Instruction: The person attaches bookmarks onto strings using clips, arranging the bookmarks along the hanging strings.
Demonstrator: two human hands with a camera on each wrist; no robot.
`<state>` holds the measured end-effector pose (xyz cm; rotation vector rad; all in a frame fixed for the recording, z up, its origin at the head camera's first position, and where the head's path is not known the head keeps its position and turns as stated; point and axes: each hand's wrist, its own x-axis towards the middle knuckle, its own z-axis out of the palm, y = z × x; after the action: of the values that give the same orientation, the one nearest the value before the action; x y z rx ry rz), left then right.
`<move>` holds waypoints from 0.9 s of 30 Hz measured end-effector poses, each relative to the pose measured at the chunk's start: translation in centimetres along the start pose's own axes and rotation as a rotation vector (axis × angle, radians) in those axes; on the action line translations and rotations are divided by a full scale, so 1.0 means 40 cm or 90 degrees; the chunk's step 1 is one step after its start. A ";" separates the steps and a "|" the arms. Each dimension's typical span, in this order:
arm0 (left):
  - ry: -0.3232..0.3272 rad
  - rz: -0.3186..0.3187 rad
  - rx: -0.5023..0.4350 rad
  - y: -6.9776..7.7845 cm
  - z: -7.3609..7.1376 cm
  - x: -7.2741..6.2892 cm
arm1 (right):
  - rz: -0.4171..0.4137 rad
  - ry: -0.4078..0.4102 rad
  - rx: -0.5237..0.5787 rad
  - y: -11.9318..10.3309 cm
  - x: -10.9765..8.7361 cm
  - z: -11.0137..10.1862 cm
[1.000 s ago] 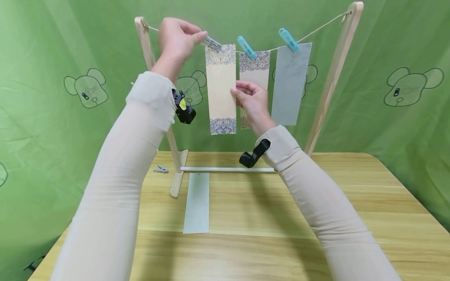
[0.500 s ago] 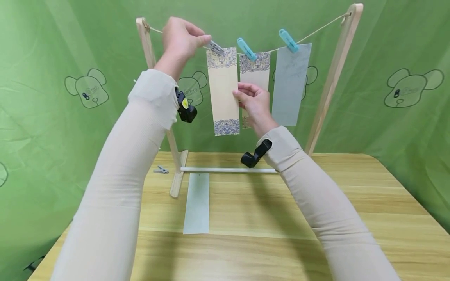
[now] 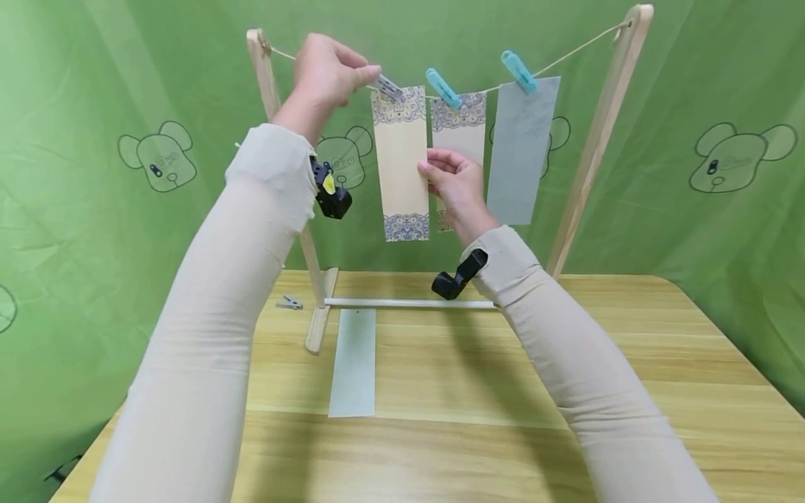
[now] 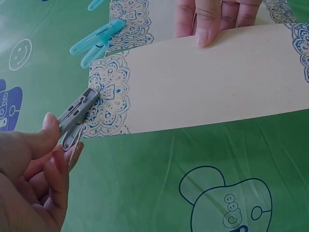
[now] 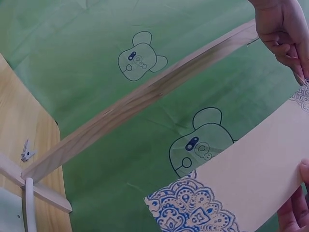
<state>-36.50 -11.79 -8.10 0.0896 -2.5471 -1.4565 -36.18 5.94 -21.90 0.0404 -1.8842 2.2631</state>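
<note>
My left hand pinches the handles of a grey clothespin between thumb and fingers. In the left wrist view its tip lies over the scroll-patterned top of a cream paper card. The card hangs upright at the cord, with a second blue patterned band at its bottom. My right hand holds that card by its right edge, thumb in front and fingers behind. Just right of it, another patterned card hangs from a teal clothespin, partly hidden by my right hand.
A grey-blue card hangs further right under a second teal clothespin. The cord runs between wooden posts joined by a white rod. On the table lie a pale blue card and a grey clothespin.
My left hand, the grey clothespin and the cream card have shifted slightly right and down since a second ago. My right hand has moved a little right with the card, keeping its hold.
</note>
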 end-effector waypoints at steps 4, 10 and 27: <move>-0.007 0.015 -0.031 -0.008 0.005 -0.008 | 0.006 -0.001 0.000 0.004 0.005 -0.003; 0.022 0.083 -0.123 -0.041 0.018 -0.022 | 0.006 0.000 -0.003 0.010 0.004 -0.005; 0.076 0.185 -0.280 -0.245 -0.003 -0.106 | -0.006 -0.048 -0.018 0.036 -0.008 -0.027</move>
<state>-32.79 -16.26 -17.07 -0.2417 -1.9921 -1.7814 -36.01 6.72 -23.53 0.1305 -1.9489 2.2583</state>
